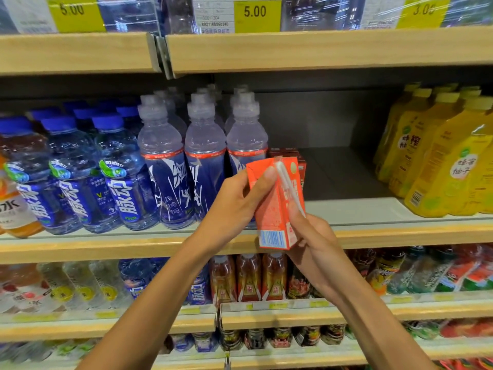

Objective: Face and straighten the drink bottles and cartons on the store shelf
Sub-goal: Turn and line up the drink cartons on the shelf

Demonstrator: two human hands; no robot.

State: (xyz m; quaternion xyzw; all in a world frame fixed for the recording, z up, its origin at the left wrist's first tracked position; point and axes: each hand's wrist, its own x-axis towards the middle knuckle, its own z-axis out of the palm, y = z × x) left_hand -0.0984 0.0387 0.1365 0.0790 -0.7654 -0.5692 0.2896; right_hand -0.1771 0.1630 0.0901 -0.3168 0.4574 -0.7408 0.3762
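**Orange carton held in both hands at the middle shelf**

Orange-red and tilted, the small drink carton (274, 204) is held in the centre of the frame, in front of the middle shelf (373, 209) and not standing on it. Its top leans toward the upper left. A wrapped white straw (289, 185) runs slantwise down its right face, and a barcode (270, 237) shows at its lower edge.

The left hand (234, 201) comes in from the lower left and grips the upper part of the carton, with the thumb pressed on the near face beside the straw. The right hand (314, 244) comes in from the lower right and holds the carton's lower right corner, its fingers curled round it.

Just behind the carton, a few dark red cartons (286, 153) stand on the shelf, with bare shelf to their right. To the left of centre is a row of clear sports bottles (205, 156) with dark blue labels. Further left stand blue-capped bottles (72, 169). At the right edge, yellow bottles (440, 161) are packed in leaning rows.

Yellow price tags (256, 16) line the upper edge of the frame. On the shelf below, reddish tea bottles (249, 276) stand under the hands.
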